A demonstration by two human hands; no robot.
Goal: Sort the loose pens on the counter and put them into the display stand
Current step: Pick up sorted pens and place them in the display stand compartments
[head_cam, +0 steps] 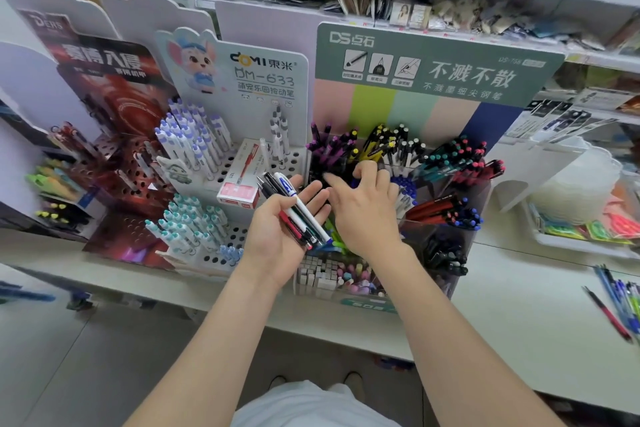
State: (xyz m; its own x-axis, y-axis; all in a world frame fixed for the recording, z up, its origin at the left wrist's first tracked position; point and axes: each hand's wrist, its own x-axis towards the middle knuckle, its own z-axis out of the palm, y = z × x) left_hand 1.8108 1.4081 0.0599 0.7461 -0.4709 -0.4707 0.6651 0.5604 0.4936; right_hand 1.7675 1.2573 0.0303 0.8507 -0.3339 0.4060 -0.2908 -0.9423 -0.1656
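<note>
My left hand (282, 225), palm up, holds a bundle of several pens (294, 210) in black, white and red. It hovers in front of the green-headed display stand (436, 66), whose clear compartments hold purple, yellow, white, blue, teal and red pens. My right hand (363, 204) is over the stand's front-left compartments, fingers spread, holding nothing; its fingertips reach toward the purple pens (329, 149). Loose pens (620, 302) lie on the white counter (519, 315) at the far right.
A white pegboard pen stand (221, 135) with purple- and teal-capped pens and a red-and-white pen box (240, 180) is at left, beside a dark red stand (117, 156). A tray of erasers (332, 274) sits below my hands. Shelves of goods rise behind.
</note>
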